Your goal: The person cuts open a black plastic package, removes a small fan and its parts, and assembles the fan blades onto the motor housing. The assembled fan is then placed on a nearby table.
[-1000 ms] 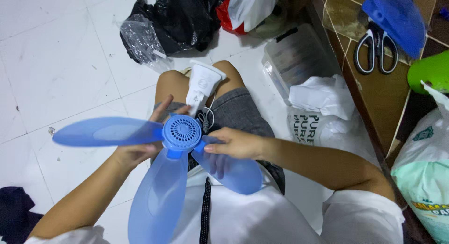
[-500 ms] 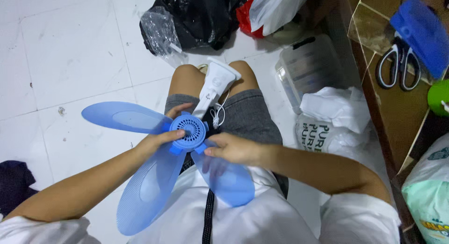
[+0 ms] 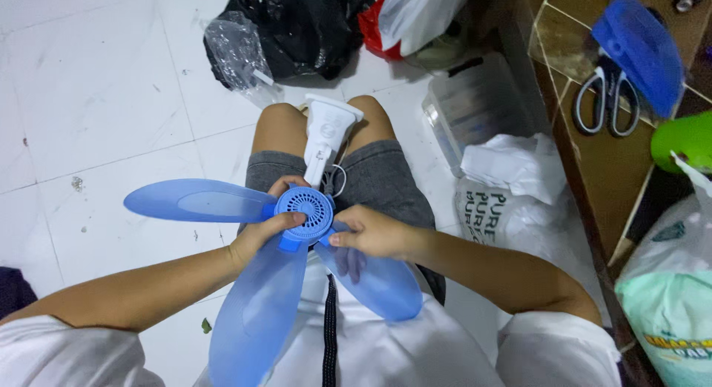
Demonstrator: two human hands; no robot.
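seated on a white tiled floor [image 3: 96, 98], holding a small blue plastic fan with a round vented hub [image 3: 305, 209] above the lap. left hand [image 3: 259, 235] curled around the hub, thumb pressed on its lower edge, fingers wrapped behind. right hand [image 3: 371, 231] pinching the root of the lower-right translucent blue blade [image 3: 378, 279] between thumb and fingers, right at the hub. judged as the step of seating or checking a blade in its socket; next move likely calling for a steady hub and a firm push or twist at the blade root. three blades counted on the hub, one more blue blade [image 3: 638, 50] lying apart on the brown tiled ledge [image 3: 601, 164], beside one pair of scissors [image 3: 607, 98]. one white fan base [image 3: 325, 135] between the knees. two hands, both on the fan.
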